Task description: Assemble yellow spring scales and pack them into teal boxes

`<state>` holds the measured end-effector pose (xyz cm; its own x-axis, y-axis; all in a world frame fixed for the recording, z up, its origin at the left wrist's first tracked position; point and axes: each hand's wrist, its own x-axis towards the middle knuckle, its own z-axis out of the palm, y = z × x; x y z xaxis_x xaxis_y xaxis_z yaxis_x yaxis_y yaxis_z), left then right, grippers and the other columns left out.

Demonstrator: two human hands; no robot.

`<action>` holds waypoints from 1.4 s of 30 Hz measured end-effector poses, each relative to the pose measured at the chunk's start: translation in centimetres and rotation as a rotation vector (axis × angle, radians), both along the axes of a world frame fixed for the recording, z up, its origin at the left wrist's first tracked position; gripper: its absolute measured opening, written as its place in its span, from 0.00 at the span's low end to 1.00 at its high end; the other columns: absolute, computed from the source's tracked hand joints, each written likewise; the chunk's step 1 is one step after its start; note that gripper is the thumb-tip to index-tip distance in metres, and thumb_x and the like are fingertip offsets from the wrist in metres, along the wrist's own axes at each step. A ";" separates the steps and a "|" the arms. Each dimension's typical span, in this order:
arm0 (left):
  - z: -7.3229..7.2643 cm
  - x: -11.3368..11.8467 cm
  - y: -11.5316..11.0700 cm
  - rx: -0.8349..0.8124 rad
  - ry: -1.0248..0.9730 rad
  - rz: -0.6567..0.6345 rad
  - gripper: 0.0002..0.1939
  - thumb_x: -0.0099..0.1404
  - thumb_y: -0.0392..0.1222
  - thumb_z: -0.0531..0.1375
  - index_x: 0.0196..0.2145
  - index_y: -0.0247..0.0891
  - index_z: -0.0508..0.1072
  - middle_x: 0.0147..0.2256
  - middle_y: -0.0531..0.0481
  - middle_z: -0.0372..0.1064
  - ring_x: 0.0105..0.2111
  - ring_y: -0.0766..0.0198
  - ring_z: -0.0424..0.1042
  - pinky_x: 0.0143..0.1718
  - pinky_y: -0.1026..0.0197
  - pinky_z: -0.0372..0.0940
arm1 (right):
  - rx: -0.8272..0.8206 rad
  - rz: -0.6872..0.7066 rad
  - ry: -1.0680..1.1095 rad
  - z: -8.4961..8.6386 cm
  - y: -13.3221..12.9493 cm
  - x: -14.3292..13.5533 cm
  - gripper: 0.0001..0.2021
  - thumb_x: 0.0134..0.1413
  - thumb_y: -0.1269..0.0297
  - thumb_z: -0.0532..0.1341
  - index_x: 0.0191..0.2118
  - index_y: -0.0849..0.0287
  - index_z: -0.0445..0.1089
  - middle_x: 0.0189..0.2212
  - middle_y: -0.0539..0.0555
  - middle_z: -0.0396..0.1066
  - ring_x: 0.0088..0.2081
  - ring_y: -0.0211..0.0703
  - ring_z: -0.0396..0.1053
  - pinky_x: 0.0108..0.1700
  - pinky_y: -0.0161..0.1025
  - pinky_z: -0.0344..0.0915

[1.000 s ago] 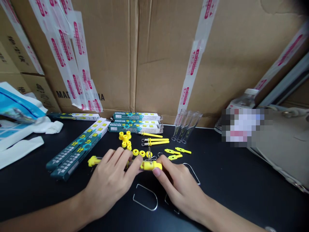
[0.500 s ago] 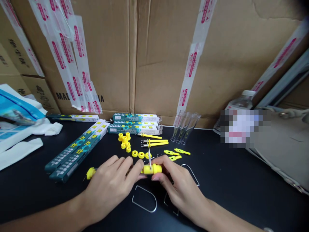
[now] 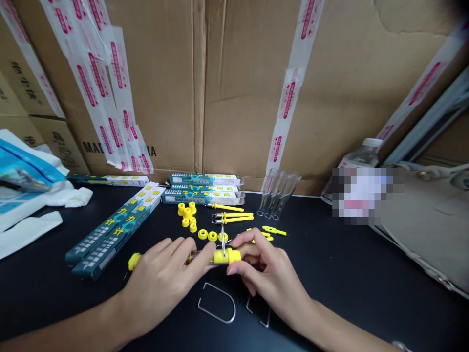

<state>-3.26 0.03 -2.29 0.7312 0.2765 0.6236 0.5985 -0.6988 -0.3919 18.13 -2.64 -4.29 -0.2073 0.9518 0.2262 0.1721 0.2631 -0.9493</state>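
My left hand [image 3: 164,278] is wrapped round a clear tube with yellow ends, held level above the black table. Its yellow right end [image 3: 227,255] has a metal wire loop [image 3: 223,237] standing up from it. At that end is my right hand [image 3: 267,274], thumb and fingers curved round the yellow cap with a gap between them; the thumb tip touches or nearly touches it. A bent wire hook [image 3: 234,305] lies below the tube. Behind it are yellow rings [image 3: 212,236], small yellow caps [image 3: 187,213] and yellow rods with metal ends [image 3: 238,219].
Long green and white boxes [image 3: 117,230] lie at the left, with more boxes [image 3: 203,197] against the cardboard [image 3: 242,98]. Clear tubes [image 3: 280,195] stand behind my right hand. A bottle [image 3: 361,156] and a beige bag [image 3: 425,230] are at the right.
My right hand's index finger has lifted from the yellow end and its grip has loosened. The tube stays in my left hand. The whole view has shifted slightly.
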 end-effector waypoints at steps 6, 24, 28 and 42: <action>-0.1 0.0 0.0 0.017 -0.028 -0.039 0.12 0.75 0.40 0.49 0.45 0.35 0.71 0.24 0.55 0.69 0.20 0.64 0.68 0.24 0.58 0.56 | 0.009 0.017 0.046 0.0 -0.3 0.4 0.15 0.55 0.55 0.67 0.30 0.56 0.62 0.23 0.47 0.74 0.16 0.29 0.59 0.17 0.28 0.54; -0.2 0.3 -0.2 0.022 -0.027 -0.033 0.14 0.75 0.44 0.51 0.43 0.32 0.72 0.23 0.54 0.69 0.20 0.63 0.71 0.23 0.58 0.59 | 0.232 0.069 -0.226 0.5 -0.3 1.4 0.08 0.64 0.58 0.59 0.38 0.56 0.62 0.26 0.47 0.71 0.21 0.33 0.65 0.23 0.31 0.60; -0.2 0.2 -0.3 0.046 -0.020 -0.039 0.15 0.75 0.45 0.51 0.43 0.31 0.71 0.23 0.54 0.69 0.20 0.64 0.70 0.22 0.58 0.58 | 0.649 0.047 -0.612 1.2 -0.1 1.9 0.08 0.70 0.63 0.47 0.41 0.57 0.61 0.30 0.54 0.71 0.27 0.40 0.67 0.29 0.36 0.61; -0.1 0.3 -0.4 0.085 0.006 -0.060 0.12 0.75 0.41 0.51 0.43 0.31 0.71 0.23 0.54 0.70 0.21 0.64 0.70 0.23 0.58 0.58 | 0.240 0.086 -0.472 0.4 -0.3 0.8 0.20 0.72 0.54 0.39 0.28 0.54 0.52 0.20 0.44 0.52 0.20 0.35 0.53 0.26 0.35 0.50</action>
